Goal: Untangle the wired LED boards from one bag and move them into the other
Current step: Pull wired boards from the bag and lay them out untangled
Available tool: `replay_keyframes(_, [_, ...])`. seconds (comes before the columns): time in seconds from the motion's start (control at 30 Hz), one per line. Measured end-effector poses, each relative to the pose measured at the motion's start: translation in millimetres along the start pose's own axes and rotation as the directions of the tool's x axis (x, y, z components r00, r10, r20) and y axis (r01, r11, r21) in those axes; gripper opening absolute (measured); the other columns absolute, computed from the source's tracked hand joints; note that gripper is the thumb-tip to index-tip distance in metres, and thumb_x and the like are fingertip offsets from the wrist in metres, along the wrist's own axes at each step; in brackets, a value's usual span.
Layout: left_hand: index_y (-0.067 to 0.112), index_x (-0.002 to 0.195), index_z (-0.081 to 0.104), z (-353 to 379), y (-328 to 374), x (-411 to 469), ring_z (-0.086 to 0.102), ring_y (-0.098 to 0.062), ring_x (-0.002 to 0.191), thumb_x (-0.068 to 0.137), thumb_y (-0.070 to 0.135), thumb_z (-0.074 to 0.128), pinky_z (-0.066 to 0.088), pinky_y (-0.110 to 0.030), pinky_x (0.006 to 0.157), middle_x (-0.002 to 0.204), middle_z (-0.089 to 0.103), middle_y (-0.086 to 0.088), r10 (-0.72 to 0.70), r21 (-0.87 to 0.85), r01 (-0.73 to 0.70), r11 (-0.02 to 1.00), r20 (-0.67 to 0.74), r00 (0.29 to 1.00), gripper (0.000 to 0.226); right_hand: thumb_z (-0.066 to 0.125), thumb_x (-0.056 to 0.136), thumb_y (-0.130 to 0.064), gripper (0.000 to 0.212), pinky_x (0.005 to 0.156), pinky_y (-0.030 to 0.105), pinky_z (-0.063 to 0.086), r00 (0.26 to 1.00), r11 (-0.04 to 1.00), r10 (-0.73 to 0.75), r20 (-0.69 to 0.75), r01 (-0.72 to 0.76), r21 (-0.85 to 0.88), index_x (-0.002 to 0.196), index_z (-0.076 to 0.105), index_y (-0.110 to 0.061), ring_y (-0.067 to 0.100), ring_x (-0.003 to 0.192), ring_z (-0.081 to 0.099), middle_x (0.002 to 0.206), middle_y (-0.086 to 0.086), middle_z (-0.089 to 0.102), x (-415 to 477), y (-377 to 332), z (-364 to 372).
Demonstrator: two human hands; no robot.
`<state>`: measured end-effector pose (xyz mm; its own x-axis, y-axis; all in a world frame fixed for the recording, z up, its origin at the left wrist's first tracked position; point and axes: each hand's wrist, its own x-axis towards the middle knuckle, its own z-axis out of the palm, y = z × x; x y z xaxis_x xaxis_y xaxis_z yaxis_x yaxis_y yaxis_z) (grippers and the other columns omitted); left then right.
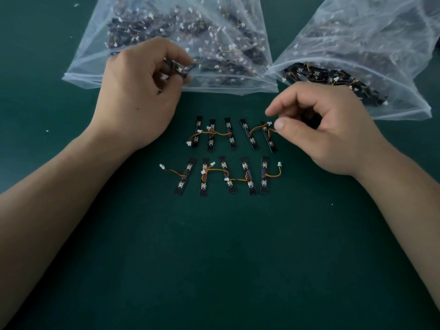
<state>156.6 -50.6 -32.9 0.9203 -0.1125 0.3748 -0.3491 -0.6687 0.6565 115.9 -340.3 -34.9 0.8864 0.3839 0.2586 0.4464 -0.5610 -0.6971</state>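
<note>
Two clear plastic bags lie at the back: the left bag (238, 84) is full of tangled wired LED boards, and the right bag (404, 108) holds more at its mouth. On the green mat, several black LED boards lie in two rows, an upper row (228, 135) and a lower row (226, 176), with orange wires and white plugs. My left hand (140, 91) grips a black LED board (177, 69) at the left bag's mouth. My right hand (326, 129) hovers at the right end of the upper row, thumb and forefinger slightly apart beside a wire (271, 131).
The green mat (214, 258) covers the table. Small white specks lie near the back left (76, 5) and at the left (47, 131). Both forearms reach in from the bottom corners.
</note>
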Motion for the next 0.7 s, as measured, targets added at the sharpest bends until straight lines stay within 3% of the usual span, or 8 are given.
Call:
replay_keyframes(0.07, [0.025,0.119,0.065,0.3,0.0,-0.5,0.066,0.006,0.085,0.095,0.014,0.062,0.04,0.001,0.076,0.094,0.074,0.021,0.002,0.005,-0.002,1.0,-0.003,1.0,0.027,0.066,0.094,-0.022,0.011,0.071,0.018,0.046,1.0,1.0,0.002,-0.004,-0.002,-0.001,0.103,0.072,-0.024,0.015,0.078,0.062,0.084,-0.007,0.069,0.0,-0.1,0.1])
replay_keyframes(0.13, [0.022,0.123,0.06,0.2,-0.5,-1.0,0.065,-0.001,0.086,0.095,0.018,0.066,0.04,0.001,0.074,0.092,0.071,0.025,-0.004,0.018,0.004,1.0,0.002,1.0,0.03,0.067,0.095,-0.023,0.01,0.07,0.018,0.046,1.0,1.0,0.002,-0.007,-0.002,-0.003,0.103,0.071,-0.025,0.015,0.078,0.063,0.085,-0.009,0.069,0.0,-0.8,0.4])
replay_keyframes(0.27, [0.025,0.12,0.06,-0.7,-2.1,-0.3,0.058,-0.006,0.088,0.091,0.021,0.072,0.041,-0.006,0.078,0.102,0.07,0.013,0.012,0.091,-0.015,0.996,0.033,0.999,0.031,0.067,0.095,-0.023,0.008,0.068,0.02,0.047,1.0,1.0,0.003,-0.018,-0.003,-0.023,0.102,0.072,-0.024,0.015,0.077,0.063,0.084,-0.012,0.069,0.2,-1.9,1.8])
replay_keyframes(0.43, [0.027,0.119,0.066,-2.1,-2.0,-0.5,0.054,-0.024,0.117,0.092,0.028,0.073,0.042,-0.044,0.105,0.119,0.057,0.014,0.012,0.209,-0.013,0.978,0.004,1.0,0.028,0.067,0.096,-0.025,0.007,0.068,0.019,0.048,1.0,0.999,0.008,-0.019,-0.009,-0.034,0.102,0.072,-0.027,0.015,0.078,0.064,0.086,-0.014,0.07,0.6,-2.5,1.7])
replay_keyframes(0.53, [0.027,0.12,0.066,-1.1,-3.5,-0.4,0.051,-0.024,0.122,0.094,0.031,0.073,0.03,-0.037,0.103,0.123,0.058,0.011,-0.007,0.239,0.009,0.971,-0.01,1.0,0.027,0.068,0.096,-0.026,0.007,0.067,0.019,0.048,1.0,0.999,0.013,-0.015,-0.014,-0.05,0.101,0.072,-0.027,0.014,0.077,0.065,0.085,-0.014,0.071,0.4,-2.9,2.2])
replay_keyframes(0.7, [0.033,0.105,0.071,0.1,-4.8,-0.3,0.055,-0.022,0.112,0.094,0.026,0.071,0.023,-0.033,0.097,0.107,0.059,0.019,0.004,0.26,-0.004,0.966,0.0,1.0,0.013,0.068,0.096,-0.026,0.007,0.066,0.017,0.047,1.0,0.998,0.019,-0.012,-0.02,-0.065,0.101,0.072,-0.028,0.015,0.077,0.064,0.084,-0.015,0.07,0.7,-4.0,1.9])
